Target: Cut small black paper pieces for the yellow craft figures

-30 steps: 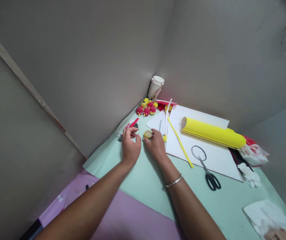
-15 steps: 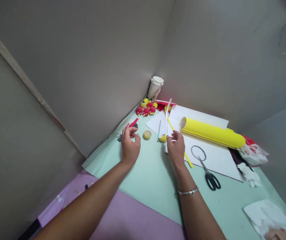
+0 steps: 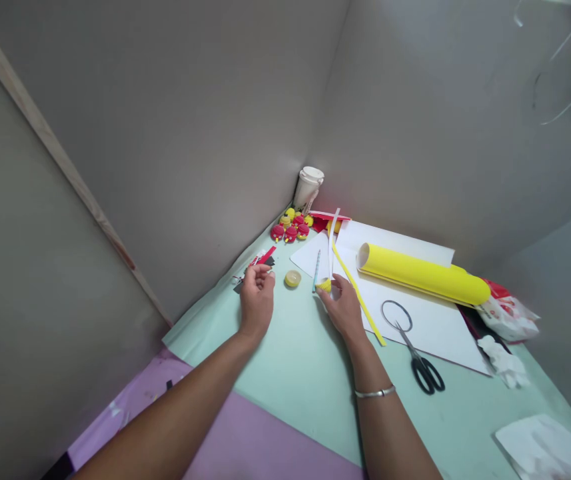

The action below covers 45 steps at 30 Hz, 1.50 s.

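Note:
My right hand (image 3: 342, 308) has its thumb and fingers around a small yellow dome-shaped piece (image 3: 324, 285) on the pale green table cover. Left of it, my left hand (image 3: 256, 301) is closed, thumb against curled fingers; whatever lies between the tips is too small to make out. Just beyond that hand are red strips (image 3: 267, 256) and black scraps. A round yellowish tape roll (image 3: 292, 279) lies between my hands. Beside the yellow piece rests a light blue pencil-like stick (image 3: 316, 270). A long yellow strip (image 3: 360, 297) runs past my right hand, near a white strip (image 3: 332, 233).
Several red and yellow round figures (image 3: 290, 233) sit by a white lidded cup (image 3: 308, 187) in the corner. To the right are a yellow roll (image 3: 420, 272), white sheets (image 3: 415, 339), black-handled scissors (image 3: 426, 373), a dark ring (image 3: 383, 312) and crumpled tissue (image 3: 508, 363). Walls enclose the table.
My right hand has moved down and left onto the yellow piece. My left hand's fingers have drawn closer together. The view has tilted slightly upward.

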Each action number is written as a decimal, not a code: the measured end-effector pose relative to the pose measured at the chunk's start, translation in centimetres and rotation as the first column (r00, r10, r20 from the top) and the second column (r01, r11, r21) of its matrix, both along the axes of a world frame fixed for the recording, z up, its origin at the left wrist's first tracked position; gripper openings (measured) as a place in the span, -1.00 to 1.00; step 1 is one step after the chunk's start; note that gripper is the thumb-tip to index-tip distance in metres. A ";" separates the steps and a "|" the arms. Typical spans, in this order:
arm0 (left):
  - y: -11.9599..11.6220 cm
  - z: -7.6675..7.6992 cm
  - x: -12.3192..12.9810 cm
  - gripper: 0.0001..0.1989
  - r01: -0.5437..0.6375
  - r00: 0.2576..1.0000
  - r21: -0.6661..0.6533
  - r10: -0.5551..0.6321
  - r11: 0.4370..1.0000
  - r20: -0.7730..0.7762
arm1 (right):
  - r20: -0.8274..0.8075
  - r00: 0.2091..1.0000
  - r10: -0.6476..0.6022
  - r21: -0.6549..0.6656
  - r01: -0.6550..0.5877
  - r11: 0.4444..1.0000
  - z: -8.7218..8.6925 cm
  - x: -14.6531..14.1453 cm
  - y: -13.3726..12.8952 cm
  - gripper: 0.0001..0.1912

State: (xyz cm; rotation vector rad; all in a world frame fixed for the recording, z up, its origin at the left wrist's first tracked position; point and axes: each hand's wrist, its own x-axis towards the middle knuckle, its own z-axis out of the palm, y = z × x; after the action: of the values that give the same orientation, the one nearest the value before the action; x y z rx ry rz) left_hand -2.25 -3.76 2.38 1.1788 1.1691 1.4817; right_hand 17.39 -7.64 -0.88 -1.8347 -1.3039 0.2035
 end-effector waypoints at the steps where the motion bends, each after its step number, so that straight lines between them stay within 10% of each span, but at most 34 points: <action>1: -0.1 0.1 0.0 -0.86 0.013 1.000 0.006 -0.013 1.000 0.004 | 0.009 1.000 0.004 -0.001 -0.004 1.000 0.0 0.0 0.0 -0.36; 6: -1.6 0.9 0.3 -0.81 0.272 0.962 0.015 -0.271 0.962 -0.026 | 0.037 0.999 0.009 0.000 -0.009 1.000 -0.2 0.0 0.2 -0.40; 11: -3.4 1.0 0.8 -0.75 0.597 0.789 0.018 -0.584 0.802 -0.190 | 0.029 1.000 -0.002 0.004 0.002 1.000 -0.4 0.0 0.2 -0.49; 18: -4.5 0.5 1.4 -0.75 0.742 0.579 -0.071 -0.691 0.667 -0.434 | -0.040 0.999 -0.003 0.017 0.004 1.000 -0.4 0.1 0.5 -0.47; 23: -3.8 0.6 1.0 -0.76 0.672 0.635 -0.046 -0.606 0.740 -0.479 | -0.198 0.980 -0.015 0.056 0.026 0.998 0.1 0.4 0.2 -0.51; 29: -0.5 0.4 -0.1 -0.88 0.282 0.869 -0.063 -0.283 0.957 -0.406 | -0.428 0.901 0.064 0.111 -0.017 0.994 0.5 0.4 0.0 -0.51; 38: 1.4 1.2 0.8 -0.80 0.075 0.949 0.111 -0.037 0.991 -0.312 | -0.534 0.830 0.164 0.112 -0.122 0.986 0.8 -0.7 -0.2 -0.49; 41: -1.1 0.9 1.3 -0.89 0.157 0.933 0.154 -0.096 0.976 -0.346 | -0.502 0.846 0.177 0.103 -0.145 0.984 1.4 -0.9 -0.3 -0.48; 45: -3.9 0.3 2.1 -0.70 0.531 0.736 0.154 -0.363 0.833 -0.572 | -0.403 0.887 0.227 0.072 -0.217 0.974 2.9 -1.1 0.6 -0.49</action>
State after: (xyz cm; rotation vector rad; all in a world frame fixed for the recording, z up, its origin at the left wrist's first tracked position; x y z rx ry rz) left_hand -0.19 -7.68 2.63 2.0228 0.8903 0.9992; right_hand 16.24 -7.00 2.05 -1.5109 -1.2028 0.6579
